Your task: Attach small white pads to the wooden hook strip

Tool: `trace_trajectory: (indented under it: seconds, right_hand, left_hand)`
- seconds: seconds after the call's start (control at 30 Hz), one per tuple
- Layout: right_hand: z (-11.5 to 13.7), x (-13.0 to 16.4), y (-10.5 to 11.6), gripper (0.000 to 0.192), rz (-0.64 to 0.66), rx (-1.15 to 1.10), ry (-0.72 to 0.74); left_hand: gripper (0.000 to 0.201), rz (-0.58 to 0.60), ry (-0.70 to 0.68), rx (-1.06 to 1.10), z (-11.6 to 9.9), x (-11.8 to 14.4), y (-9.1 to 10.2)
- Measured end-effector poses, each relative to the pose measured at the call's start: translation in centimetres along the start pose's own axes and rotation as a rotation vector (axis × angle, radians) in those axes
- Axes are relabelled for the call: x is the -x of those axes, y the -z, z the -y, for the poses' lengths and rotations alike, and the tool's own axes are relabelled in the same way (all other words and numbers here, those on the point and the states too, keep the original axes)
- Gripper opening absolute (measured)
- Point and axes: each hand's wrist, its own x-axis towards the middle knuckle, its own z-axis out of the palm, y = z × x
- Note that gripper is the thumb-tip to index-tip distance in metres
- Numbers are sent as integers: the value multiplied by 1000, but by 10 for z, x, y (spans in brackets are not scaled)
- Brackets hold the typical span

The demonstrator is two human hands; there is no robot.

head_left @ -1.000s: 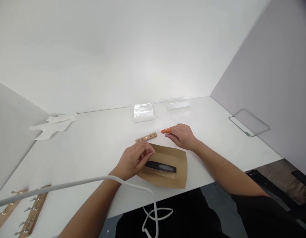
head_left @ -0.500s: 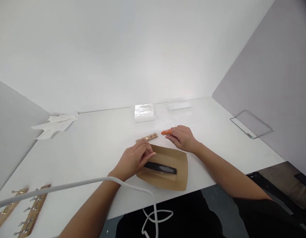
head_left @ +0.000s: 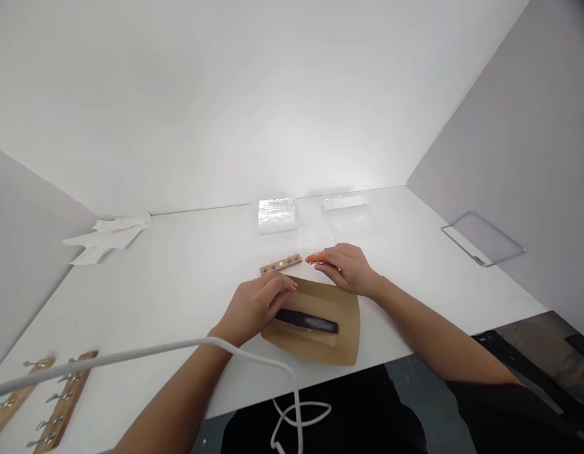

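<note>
My right hand [head_left: 346, 268] is closed around a small orange tool [head_left: 315, 257] with a bit of metal showing under it. Its tip points left, close to the right end of a short wooden hook rail [head_left: 281, 263] with several small metal hooks. Fingertips pinched together, my left hand [head_left: 261, 299] rests over the left edge of a brown tray-like sheet [head_left: 346, 315]. Whatever it may pinch is too small to make out. A long black bar [head_left: 308, 320] lies on the brown sheet, its left end partly covered by my left hand.
Two more wooden hook rails, one of them dark brown [head_left: 67, 403], lie at the front left. A white cable [head_left: 154, 349] crosses the foreground. Crumpled white paper [head_left: 112, 236], a shiny plastic-wrapped packet [head_left: 276, 215] and a clear grid sheet [head_left: 315, 238] lie farther back. A wire frame [head_left: 484, 239] is at right.
My right hand has shifted slightly, and the orange tool's tip now sits nearer the short hook rail. My left hand's fingers have curled in a little, and more of the rail's left end shows.
</note>
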Motion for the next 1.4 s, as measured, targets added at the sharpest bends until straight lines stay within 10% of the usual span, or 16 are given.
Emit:
trace_trajectory:
  seconds: [1.4]
  right_hand:
    - [34,-12,2,30,39,416,350]
  left_hand:
    - [8,-219,96,234,-16,-2,-12]
